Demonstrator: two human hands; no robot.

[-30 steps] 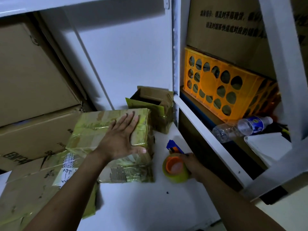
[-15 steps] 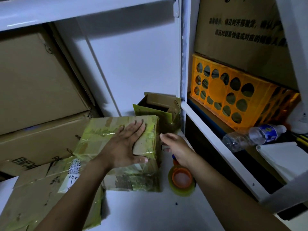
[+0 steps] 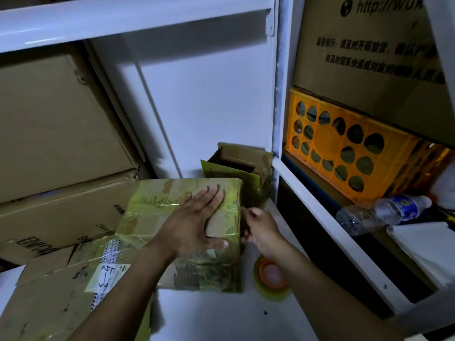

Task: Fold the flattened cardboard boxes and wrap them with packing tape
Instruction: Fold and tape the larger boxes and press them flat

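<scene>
A folded cardboard box (image 3: 157, 207), wrapped in yellowish clear tape, stands on the white shelf surface (image 3: 211, 316). My left hand (image 3: 194, 225) presses flat on its top, thumb hooked over the front edge. My right hand (image 3: 261, 230) is at the box's right side, fingers curled against that edge; what they pinch is hidden. A roll of packing tape (image 3: 270, 279) with an orange core lies flat on the surface under my right wrist. Flattened cardboard (image 3: 49, 296) with a white label lies at the lower left, partly under the box.
A small open box (image 3: 236, 173) stands just behind the taped one. Large cartons (image 3: 49, 119) fill the left. Past the white upright (image 3: 275, 94), the right bay holds an orange crate (image 3: 344, 153), a plastic bottle (image 3: 379, 212) and white paper (image 3: 426, 247).
My right hand let go of the tape roll, which now lies on the surface, and rose to the box's right side, where its fingers curled. My left hand stayed on top.
</scene>
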